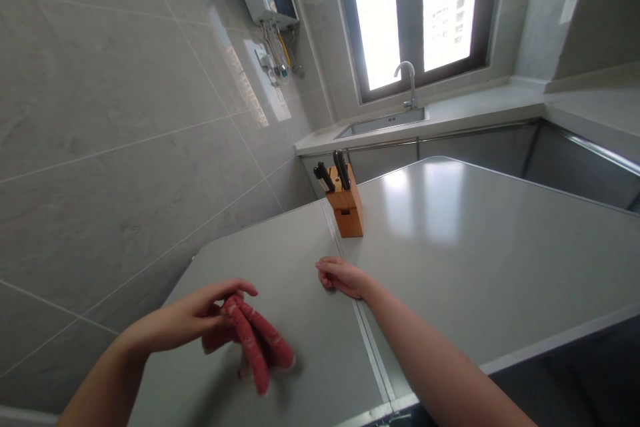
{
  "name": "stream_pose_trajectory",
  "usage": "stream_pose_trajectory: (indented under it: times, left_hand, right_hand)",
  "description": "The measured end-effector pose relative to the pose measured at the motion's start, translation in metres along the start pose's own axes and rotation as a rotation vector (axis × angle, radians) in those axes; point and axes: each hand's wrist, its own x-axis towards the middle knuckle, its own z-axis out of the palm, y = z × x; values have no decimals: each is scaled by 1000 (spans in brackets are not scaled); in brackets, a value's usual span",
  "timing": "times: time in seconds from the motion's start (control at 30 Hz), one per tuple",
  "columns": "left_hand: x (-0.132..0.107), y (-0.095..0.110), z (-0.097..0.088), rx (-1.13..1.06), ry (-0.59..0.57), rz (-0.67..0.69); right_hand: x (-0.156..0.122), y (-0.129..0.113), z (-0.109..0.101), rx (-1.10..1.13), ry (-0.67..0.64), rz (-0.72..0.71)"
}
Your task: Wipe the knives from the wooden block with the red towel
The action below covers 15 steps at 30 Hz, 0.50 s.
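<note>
As seen from the head camera, the left hand (pixel 187 318) curls half-closed over looped red sausages (pixel 253 343) on a grey table (pixel 450 260), apparently gripping them; they should handle soft, limp and slippery, best taken at the bend. The right hand (pixel 343 277) rests slack, holding nothing, near a wooden knife block (pixel 347 203).

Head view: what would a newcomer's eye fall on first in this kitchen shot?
The bunch of glossy, linked red sausages stands out at lower left, held by the left hand above a pale grey countertop. The empty right hand rests on that countertop at centre. Further up, a wooden knife block with black-handled knives stands on the counter, and a bright window glares at top right.
</note>
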Motion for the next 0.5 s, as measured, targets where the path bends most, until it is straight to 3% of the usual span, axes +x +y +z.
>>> stream_pose_trajectory:
  times: [0.07,0.13,0.27,0.43,0.5]
  left_hand:
    - [-3,20,6,-9,-85,126]
    - [-4,34,12,-22,-82,226]
    - [6,43,39,-182,-149,360]
    - [42,32,98,-774,-76,444]
    - [63,26,117,-1049,-27,376]
  right_hand:
    - [1,1,-1,8,-4,-3]
    - [2,2,-1,17,1,-11]
    - [3,3,0,21,10,-24]
    - [-9,-7,4,-9,65,0]
    - [-14,-11,4,-29,209,29]
